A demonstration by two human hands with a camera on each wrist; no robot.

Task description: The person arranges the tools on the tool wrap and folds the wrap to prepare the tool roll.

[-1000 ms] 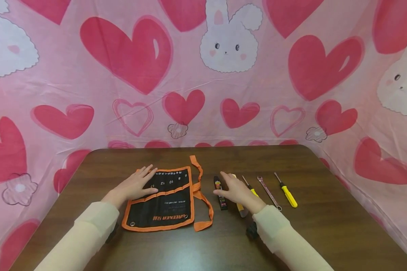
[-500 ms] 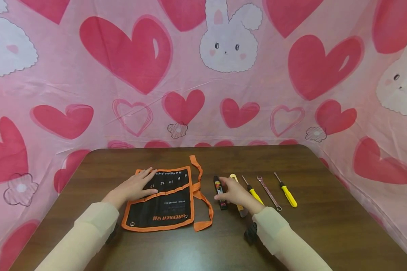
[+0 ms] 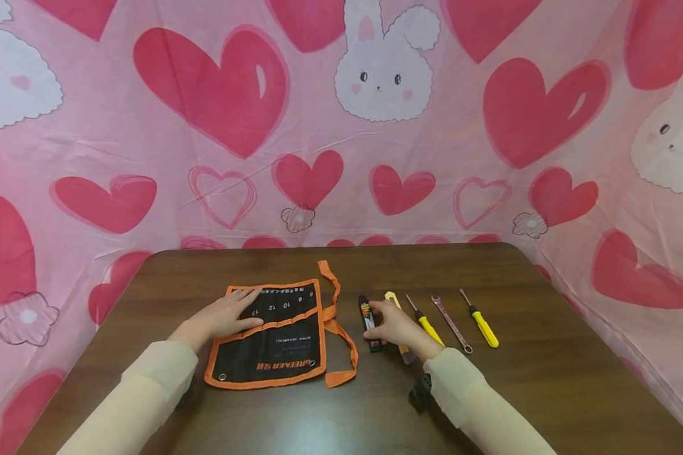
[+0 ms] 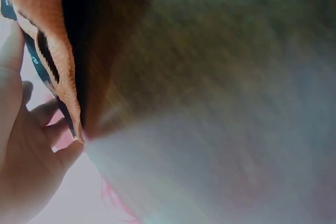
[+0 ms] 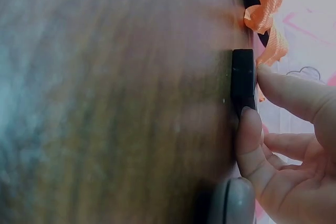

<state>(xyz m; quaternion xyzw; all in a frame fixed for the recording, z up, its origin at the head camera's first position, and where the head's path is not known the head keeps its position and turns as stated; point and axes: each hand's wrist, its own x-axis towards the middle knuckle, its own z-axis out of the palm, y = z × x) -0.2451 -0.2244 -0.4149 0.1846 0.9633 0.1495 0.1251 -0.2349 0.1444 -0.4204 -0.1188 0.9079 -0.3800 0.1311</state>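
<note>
The black tool pouch (image 3: 267, 354) with orange trim lies spread on the table, its numbered pockets showing. My left hand (image 3: 219, 315) rests on its left side with fingers straight; the pouch's orange edge (image 4: 65, 72) runs along that hand in the left wrist view. To the right lies a slim black case (image 3: 367, 316) with a printed label. My right hand (image 3: 397, 325) pinches this case, thumb on one side and fingertips on the other, as the case's black end (image 5: 242, 74) shows in the right wrist view. Beneath the right hand is a yellow utility knife (image 3: 391, 297), partly hidden.
Right of the hand lie a yellow-handled screwdriver (image 3: 427, 327), a combination wrench (image 3: 451, 323) and a second yellow screwdriver (image 3: 482, 325). Orange tie straps (image 3: 341, 341) trail from the pouch. A pink heart-patterned cloth (image 3: 330, 183) hangs behind the brown table (image 3: 341, 430).
My right hand has lowered onto the black case, and its thumb and fingers have closed on it. The left hand has stayed on the pouch. The tools have not visibly moved.
</note>
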